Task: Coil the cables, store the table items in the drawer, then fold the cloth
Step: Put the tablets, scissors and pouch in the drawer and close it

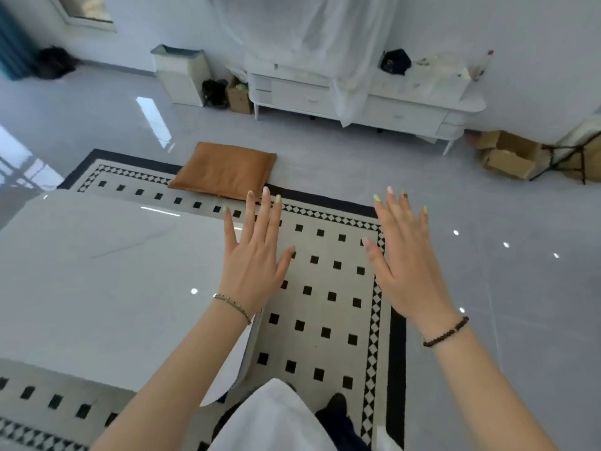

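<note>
The left hand (pixel 257 255) is held flat, palm down, with its fingers straight and slightly spread. It sits over the right edge of the table (pixel 97 271), with the palm above the edge and the fingertips reaching past the far right corner. Whether it touches the table cannot be told. The right hand (pixel 403 255) is just as flat and spread, holds nothing, and is well apart from the table, out over the right edge of the rug (pixel 325 288).

The table is low and white, with a glossy top that shows light reflections. It fills the left side of the view and stands on the rug.

The rug is cream with black squares, a diamond band and a dark border. A brown cushion (pixel 224 170) lies across its far edge. A thin bracelet (pixel 232 305) circles the left wrist and a bead bracelet (pixel 445 332) the right. A white sideboard (pixel 357 105) with drawers stands by the far wall, partly under a sheer net (pixel 325 43).
</note>
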A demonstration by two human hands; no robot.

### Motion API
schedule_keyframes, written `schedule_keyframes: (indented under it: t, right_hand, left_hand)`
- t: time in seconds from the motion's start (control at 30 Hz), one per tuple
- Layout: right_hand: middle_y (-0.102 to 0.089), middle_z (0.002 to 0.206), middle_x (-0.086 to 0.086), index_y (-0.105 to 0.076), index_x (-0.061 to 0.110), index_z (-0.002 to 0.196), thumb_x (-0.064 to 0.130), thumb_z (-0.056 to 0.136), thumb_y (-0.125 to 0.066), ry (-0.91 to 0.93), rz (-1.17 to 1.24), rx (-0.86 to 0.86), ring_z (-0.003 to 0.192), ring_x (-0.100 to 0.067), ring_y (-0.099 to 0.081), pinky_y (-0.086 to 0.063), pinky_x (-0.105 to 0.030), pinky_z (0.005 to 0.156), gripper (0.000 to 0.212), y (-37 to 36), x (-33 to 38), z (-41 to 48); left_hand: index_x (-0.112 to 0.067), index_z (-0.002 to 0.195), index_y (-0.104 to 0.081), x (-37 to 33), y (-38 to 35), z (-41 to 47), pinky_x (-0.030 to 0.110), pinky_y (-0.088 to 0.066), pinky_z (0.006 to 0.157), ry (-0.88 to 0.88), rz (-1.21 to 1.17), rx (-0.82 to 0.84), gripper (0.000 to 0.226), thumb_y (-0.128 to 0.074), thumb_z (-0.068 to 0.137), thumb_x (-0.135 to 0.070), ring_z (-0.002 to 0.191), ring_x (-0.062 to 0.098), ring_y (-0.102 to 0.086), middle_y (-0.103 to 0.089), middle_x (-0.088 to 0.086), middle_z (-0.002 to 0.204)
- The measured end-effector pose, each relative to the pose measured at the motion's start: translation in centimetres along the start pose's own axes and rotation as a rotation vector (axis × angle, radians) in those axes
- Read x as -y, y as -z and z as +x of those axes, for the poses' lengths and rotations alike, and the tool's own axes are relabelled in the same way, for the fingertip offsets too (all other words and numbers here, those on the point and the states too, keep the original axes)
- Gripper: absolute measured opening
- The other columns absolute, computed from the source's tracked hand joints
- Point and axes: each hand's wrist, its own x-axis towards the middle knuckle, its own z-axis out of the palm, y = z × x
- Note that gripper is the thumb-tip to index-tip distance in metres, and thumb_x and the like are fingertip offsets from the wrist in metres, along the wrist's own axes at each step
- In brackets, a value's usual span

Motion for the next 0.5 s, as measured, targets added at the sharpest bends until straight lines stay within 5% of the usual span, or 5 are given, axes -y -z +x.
schedule_keyframes:
  t: [0.5]
  right_hand:
    - [0.009,0.168,0.001,0.0,0.022,0.16,0.047,0.106,-0.023,0.311,0.063,0.123,0.152,-0.008,0.016,0.008,-0.042,0.125,0.063,-3.4,-7.8,21.3]
  left_hand:
    - [-0.007,0.16,-0.003,1.5,-3.8,12.6,0.057,-0.006,0.123,0.39,0.033,-0.035,0.078,-0.016,0.103,-0.058,0.155,0.028,0.007,0.001,0.013,0.168]
